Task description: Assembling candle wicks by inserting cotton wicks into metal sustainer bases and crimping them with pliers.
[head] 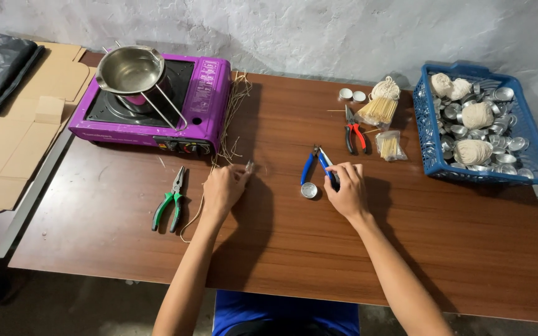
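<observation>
Pinching a small metal piece point(250, 167) in curled fingers, the left hand point(224, 186) rests while the right hand point(345, 186) closes on the blue-handled pliers point(319, 165).

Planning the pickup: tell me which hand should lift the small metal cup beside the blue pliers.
Right. The right hand rests on the blue pliers, with the cup just beside it. The left hand is farther off, pinching a small metal piece.

A single head-worn camera looks steeply down and forward from above a brown table point(406, 249), taking in nearly its whole top. The wearer's forearms enter from the bottom edge. A pale wall point(319, 31) closes the far side; floor shows at lower left
</observation>
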